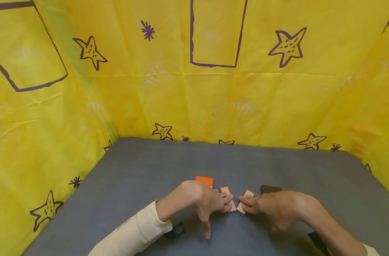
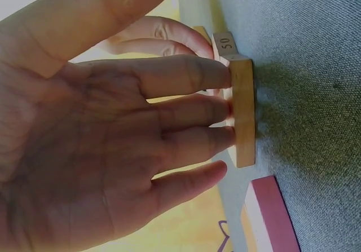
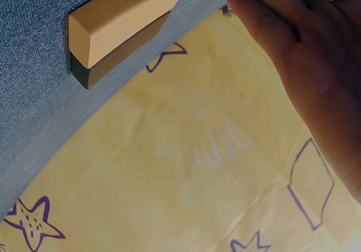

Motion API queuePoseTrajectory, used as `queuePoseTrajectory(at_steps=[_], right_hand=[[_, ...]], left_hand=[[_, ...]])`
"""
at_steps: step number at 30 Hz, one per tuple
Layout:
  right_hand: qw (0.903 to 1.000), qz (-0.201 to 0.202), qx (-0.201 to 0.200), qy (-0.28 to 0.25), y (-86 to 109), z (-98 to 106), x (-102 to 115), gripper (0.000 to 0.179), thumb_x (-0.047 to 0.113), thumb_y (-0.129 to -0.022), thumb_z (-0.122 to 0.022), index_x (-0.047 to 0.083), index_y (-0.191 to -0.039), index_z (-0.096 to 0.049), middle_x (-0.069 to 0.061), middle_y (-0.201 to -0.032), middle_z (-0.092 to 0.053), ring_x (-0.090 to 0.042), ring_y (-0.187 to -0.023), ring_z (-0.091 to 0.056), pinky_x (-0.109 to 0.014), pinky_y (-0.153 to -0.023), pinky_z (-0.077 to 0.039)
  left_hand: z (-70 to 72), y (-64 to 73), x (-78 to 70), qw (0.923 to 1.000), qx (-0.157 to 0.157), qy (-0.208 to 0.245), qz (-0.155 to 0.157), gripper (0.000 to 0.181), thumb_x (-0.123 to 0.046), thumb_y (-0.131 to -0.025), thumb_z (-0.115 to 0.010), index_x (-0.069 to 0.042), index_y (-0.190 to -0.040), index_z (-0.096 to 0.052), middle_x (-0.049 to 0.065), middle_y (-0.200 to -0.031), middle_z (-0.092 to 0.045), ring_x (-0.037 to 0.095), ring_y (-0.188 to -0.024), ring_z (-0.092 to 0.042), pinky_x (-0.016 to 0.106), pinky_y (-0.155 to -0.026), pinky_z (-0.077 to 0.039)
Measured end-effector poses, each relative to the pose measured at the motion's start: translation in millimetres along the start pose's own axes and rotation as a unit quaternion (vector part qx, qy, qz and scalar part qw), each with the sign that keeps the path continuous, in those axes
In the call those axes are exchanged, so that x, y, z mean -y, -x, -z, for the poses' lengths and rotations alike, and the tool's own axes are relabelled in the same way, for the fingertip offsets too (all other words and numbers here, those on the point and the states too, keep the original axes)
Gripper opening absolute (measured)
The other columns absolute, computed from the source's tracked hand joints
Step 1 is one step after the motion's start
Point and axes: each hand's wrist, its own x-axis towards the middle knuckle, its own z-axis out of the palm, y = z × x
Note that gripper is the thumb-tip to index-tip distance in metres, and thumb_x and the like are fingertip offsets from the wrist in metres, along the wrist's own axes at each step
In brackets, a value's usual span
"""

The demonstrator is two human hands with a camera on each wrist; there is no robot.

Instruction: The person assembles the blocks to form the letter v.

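Two narrow pale wooden blocks lie on the grey table in a V, their near ends close together. My left hand [image 1: 211,200] rests its straight fingertips on the left block [image 1: 225,192], thumb apart. In the left wrist view those fingertips press the long face of this wooden block [image 2: 244,114]. On the right block [image 1: 249,193] lie the extended fingertips of my right hand [image 1: 276,208]. Beyond it, the left wrist view shows a block end marked 50 [image 2: 225,43]. The right wrist view catches only part of the right hand [image 3: 316,66], at its right edge.
An orange block [image 1: 204,180] with a pink one lies behind my left hand. Behind my right hand is a dark brown block [image 1: 270,189]; the right wrist view shows a tan block [image 3: 130,23] against it. Yellow patterned cloth [image 1: 197,99] surrounds the table [image 1: 149,160].
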Motion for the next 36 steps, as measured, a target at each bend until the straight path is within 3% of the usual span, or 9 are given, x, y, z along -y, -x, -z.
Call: queuePoseTrajectory(at_steps=[12,36], right_hand=[[0.9998,-0.008,0.002,-0.018,1.6,0.0,-0.2,0.095,0.007,-0.072,-0.093,0.030,-0.155,-0.052,0.006,-0.168,-0.041,-0.012,-0.134,-0.060,-0.023,-0.098,-0.054],[0.9994,-0.009,0.007,-0.032,1.2,2.3,-3.1,0.095,0.005,-0.072,-0.092,0.031,-0.155,-0.052,0.005,-0.169,-0.039,-0.013,-0.137,-0.058,-0.025,-0.100,-0.053]], left_hand=[[-1.4,-1.8,2.9,0.9999,-0.003,0.009,0.002,0.106,-0.060,-0.083,-0.080,-0.035,-0.167,-0.020,-0.013,-0.178,-0.001,0.016,-0.165,-0.016,0.031,-0.130,-0.026],[1.0,-1.8,5.0,1.0000,0.005,0.002,-0.002,0.105,-0.062,-0.085,-0.078,-0.034,-0.168,-0.019,-0.012,-0.178,0.000,0.016,-0.165,-0.017,0.030,-0.129,-0.027]])
